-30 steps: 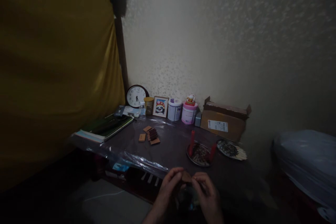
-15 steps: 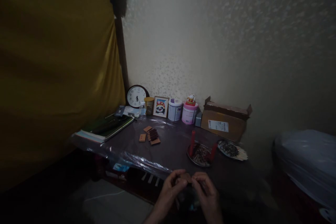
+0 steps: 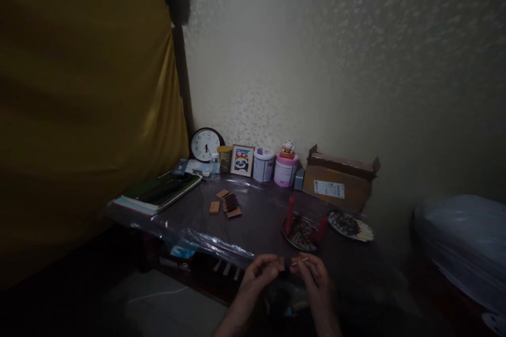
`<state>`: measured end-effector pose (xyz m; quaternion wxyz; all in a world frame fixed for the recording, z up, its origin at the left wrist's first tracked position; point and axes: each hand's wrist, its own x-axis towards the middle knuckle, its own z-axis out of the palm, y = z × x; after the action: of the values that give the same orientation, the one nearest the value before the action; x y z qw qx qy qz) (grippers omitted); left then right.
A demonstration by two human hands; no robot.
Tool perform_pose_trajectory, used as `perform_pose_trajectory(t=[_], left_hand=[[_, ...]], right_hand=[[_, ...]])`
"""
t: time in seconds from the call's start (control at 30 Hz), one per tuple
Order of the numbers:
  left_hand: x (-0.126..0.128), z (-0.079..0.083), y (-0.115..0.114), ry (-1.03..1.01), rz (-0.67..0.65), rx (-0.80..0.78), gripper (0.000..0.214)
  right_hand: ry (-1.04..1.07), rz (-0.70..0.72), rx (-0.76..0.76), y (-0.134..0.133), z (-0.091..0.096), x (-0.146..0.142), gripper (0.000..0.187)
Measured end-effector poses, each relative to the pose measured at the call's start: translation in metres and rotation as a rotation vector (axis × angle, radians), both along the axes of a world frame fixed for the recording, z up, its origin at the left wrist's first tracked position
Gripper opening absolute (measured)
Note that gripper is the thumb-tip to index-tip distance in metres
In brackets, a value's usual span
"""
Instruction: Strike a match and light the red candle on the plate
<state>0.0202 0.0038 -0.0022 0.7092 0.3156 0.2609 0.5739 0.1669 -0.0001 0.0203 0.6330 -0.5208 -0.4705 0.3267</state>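
Brown and flat, a small piece stays pinched in the left grip by the surface's near edge, while the right grip, now drawn apart, grasps a thin pale stick separately.

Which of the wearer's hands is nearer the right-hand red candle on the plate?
Right. The right hand is in front of that red candle, slightly left; the left hand is also in front, but farther left.

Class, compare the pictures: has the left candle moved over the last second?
No. Against the box, the left candle keeps its place, left of it and nearer the camera.
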Motion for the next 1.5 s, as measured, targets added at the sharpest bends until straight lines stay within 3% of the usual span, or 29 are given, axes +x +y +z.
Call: perform_pose_trajectory(t=[0.63, 1.17, 1.5], left_hand=[[-0.002, 0.011, -0.006, 0.012, -0.074, -0.009, 0.034], [-0.001, 0.017, -0.009, -0.144, -0.123, -0.032, 0.033], [-0.001, 0.018, -0.010, -0.095, -0.073, -0.035, 0.026]], right_hand=[[-0.144, 0.019, 0.034, -0.006, 0.007, -0.001, 0.028], [-0.181, 0.010, 0.030, -0.007, 0.008, 0.000, 0.030], [-0.148, 0.018, -0.001, -0.006, 0.007, 0.001, 0.031]])
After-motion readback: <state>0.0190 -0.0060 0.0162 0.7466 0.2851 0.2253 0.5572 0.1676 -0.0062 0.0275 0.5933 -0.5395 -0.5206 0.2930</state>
